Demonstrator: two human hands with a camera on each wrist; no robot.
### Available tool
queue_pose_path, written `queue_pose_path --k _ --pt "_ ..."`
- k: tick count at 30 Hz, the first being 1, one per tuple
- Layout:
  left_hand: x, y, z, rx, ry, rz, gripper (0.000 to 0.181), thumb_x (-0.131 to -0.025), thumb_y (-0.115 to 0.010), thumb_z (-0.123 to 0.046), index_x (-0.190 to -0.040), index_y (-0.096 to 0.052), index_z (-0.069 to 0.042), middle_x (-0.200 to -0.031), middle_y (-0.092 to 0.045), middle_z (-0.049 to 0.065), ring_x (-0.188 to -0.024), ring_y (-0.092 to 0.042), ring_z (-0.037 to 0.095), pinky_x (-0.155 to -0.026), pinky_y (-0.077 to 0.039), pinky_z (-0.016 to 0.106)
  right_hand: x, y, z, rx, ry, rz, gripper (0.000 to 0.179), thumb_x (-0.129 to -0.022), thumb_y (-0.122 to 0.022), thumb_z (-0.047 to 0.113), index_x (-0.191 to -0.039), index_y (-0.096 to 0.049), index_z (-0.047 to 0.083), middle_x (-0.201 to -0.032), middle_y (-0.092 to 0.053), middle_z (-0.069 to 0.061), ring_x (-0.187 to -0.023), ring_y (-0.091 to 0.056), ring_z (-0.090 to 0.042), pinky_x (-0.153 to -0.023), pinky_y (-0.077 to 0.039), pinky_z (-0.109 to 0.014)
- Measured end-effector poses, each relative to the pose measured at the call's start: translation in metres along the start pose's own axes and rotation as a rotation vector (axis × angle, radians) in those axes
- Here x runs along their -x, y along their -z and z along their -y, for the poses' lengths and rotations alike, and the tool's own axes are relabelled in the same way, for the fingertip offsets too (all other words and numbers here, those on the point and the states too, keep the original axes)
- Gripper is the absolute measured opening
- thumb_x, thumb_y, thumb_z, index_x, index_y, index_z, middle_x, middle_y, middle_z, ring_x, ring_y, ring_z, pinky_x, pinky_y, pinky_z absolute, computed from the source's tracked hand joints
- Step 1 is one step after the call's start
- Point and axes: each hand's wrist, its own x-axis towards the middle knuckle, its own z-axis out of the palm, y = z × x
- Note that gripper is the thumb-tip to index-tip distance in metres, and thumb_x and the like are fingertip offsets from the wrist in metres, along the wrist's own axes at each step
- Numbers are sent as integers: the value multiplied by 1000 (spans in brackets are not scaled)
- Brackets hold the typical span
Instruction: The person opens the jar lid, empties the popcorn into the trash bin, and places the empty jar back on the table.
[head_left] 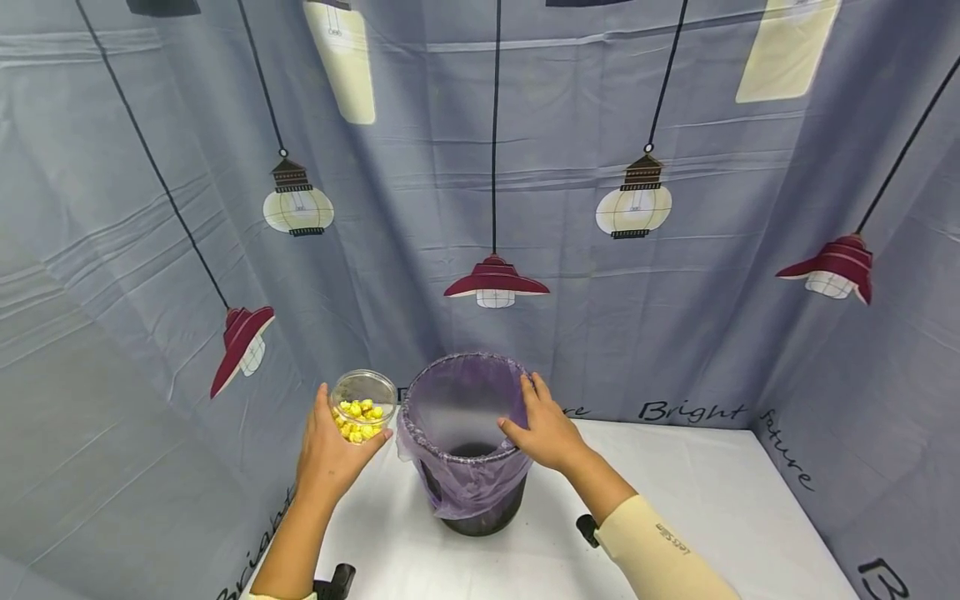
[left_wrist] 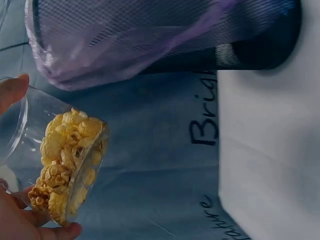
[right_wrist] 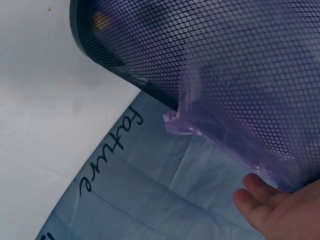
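Across the back and both sides hangs a grey-blue curtain (head_left: 420, 167), printed with red lamps, round lanterns and black lettering. Below it lies the white tabletop (head_left: 645, 483), its back edge close against the cloth. Towards the tabletop's back left corner a dark mesh bin (head_left: 491, 523) stands upright, mouth upward, its wall showing as fine netting from the right wrist. A thin purple liner (head_left: 480, 492) lines it, folded over the rim and hanging loosely down the outside.

At the right of that rim is the right hand (head_left: 551, 432), spread wide — thumb over the opening, fingers extended by the liner's edge; how firmly it bears on the rim, I cannot tell. The left hand (head_left: 328, 457) grips a clear tub (head_left: 365, 387) between thumb and fingers, raised beside the bin near the tabletop's back left corner, just apart from the liner. Inside the tub sits yellow popcorn (head_left: 358, 427) — heaped in its lower part, some pieces browner in the left wrist view.
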Motion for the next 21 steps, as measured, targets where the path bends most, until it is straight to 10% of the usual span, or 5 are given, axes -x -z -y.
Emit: queue_pose_path --k 6,14,21 --pt "-15 1 -24 -56 -125 -54 128 -63 -90 -53 -158 -12 -14 -146 -42 23 -130 -44 44 -91 -45 67 0 0 -1 -1 1 -5 92 -94 -54 58 -159 -15 6 -165 -11 -21 -140 -34 -50 -102 -38 -70" --pt "-26 -8 -45 -187 -445 -147 121 -58 -96 -42 -149 -25 -4 -140 -45 22 -127 -46 43 -95 -44 62 0 0 1 9 -11 3 90 -95 -54 55 -159 -15 6 -165 -10 -20 -138 -37 -50 -102 -38 -69" --pt "-28 -17 -61 -350 -583 -92 119 -58 -97 -41 -148 -26 -7 -147 -40 18 -136 -38 42 -106 -34 68 1 1 3 29 -24 9 89 -95 -53 54 -160 -15 6 -165 -9 -20 -138 -37 -50 -103 -38 -68"
